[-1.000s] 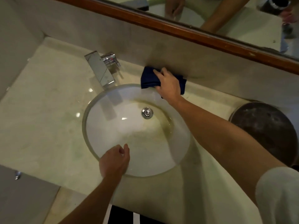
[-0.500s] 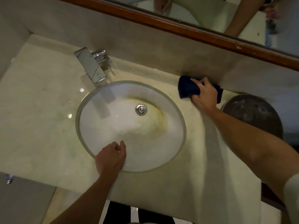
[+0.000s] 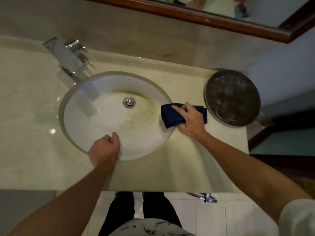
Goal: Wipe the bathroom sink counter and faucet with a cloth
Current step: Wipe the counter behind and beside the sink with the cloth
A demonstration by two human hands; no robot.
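A folded dark blue cloth lies on the pale stone counter at the right rim of the round white sink. My right hand presses down on the cloth, with fingers spread over its top and the thumb at its near edge. My left hand rests on the sink's near rim with its fingers loosely curled, holding nothing. The chrome faucet stands at the back left of the basin. Yellowish stains surround the drain.
A round dark metal lid or bin top sits at the counter's right end, close to the cloth. A wood-framed mirror runs along the back wall. A metal ring hangs under the counter's front edge. My legs stand below the counter.
My right hand has slid the cloth from the back edge of the counter near the wall forward to the right rim of the sink. The left hand has stayed on the near rim.
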